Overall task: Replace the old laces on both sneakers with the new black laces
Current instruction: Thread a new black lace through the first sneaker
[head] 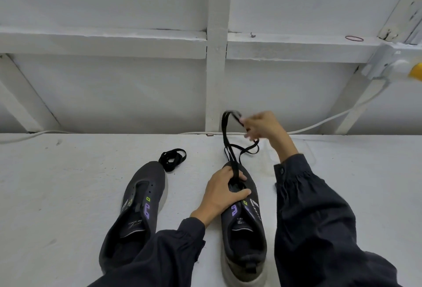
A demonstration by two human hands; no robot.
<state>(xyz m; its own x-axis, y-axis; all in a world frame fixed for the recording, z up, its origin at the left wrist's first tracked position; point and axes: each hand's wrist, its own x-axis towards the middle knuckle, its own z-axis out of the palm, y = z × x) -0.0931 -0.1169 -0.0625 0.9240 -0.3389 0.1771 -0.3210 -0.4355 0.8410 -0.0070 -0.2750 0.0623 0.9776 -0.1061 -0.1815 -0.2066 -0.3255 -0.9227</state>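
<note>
Near the counter's [68,184] far edge, the blurred right hand [262,124] pinches the black lace [230,149] raised from the right sneaker [249,236]; the left hand [221,193] grips its throat with curled fingers, hiding the eyelets; a coiled lace [172,159] touches the toe of the left sneaker [141,197], whose heel a sleeve [159,257] covers.

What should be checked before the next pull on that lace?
1. Left hand grips the sneaker and steadies it: ok.
2. Right hand pinches the lace: ok, though blurred.
3. Lace free of knots: cannot tell; strands cross below the right hand.
4. Lace threaded through the eyelets: cannot tell; the left hand covers them.
5. Other sneaker unlaced, eyelets bare: ok.
6. Coiled lace lies by the other sneaker's toe: ok.
</note>
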